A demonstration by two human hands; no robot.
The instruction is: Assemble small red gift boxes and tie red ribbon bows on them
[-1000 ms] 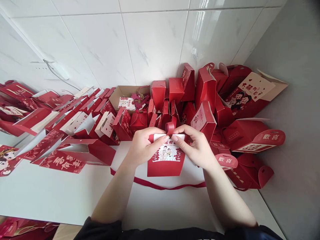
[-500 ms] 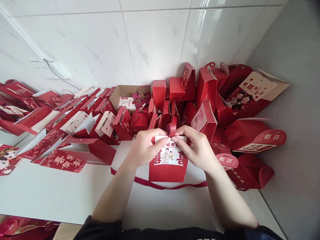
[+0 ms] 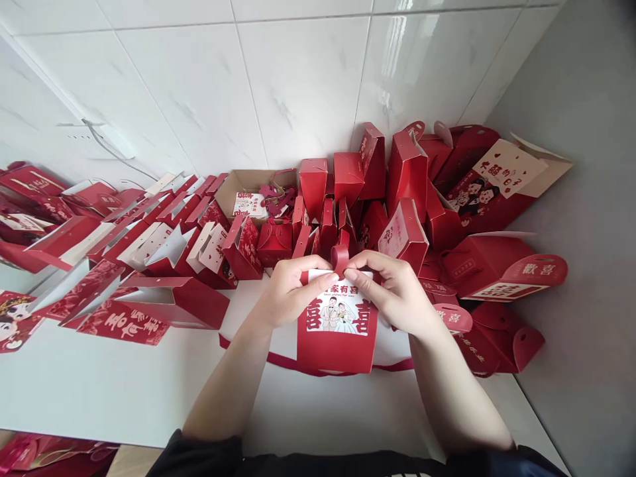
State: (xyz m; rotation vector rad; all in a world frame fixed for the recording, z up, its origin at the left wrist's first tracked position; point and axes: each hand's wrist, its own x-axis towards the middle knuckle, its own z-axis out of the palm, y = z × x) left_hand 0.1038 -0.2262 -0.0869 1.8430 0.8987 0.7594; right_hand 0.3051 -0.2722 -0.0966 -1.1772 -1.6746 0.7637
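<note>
A red gift box [image 3: 336, 338] with a white picture of a couple stands on the white table [image 3: 99, 391] in front of me. My left hand [image 3: 287, 291] and my right hand [image 3: 395, 293] meet at its top edge. Both pinch a red ribbon loop [image 3: 340, 256] that sticks up between the fingertips. The ribbon's loose tail [image 3: 278, 360] lies on the table behind the box, running left and right.
Many red gift boxes [image 3: 407, 172] are piled against the tiled wall at the back and right. Flat unfolded red boxes [image 3: 149, 238] lie in rows on the left. An open cardboard box [image 3: 248, 189] with tags sits at the back. A grey wall closes the right side.
The gift box has tilted up and come closer to me, showing more of its front picture. Both hands stay pinched on the ribbon loop at its top.
</note>
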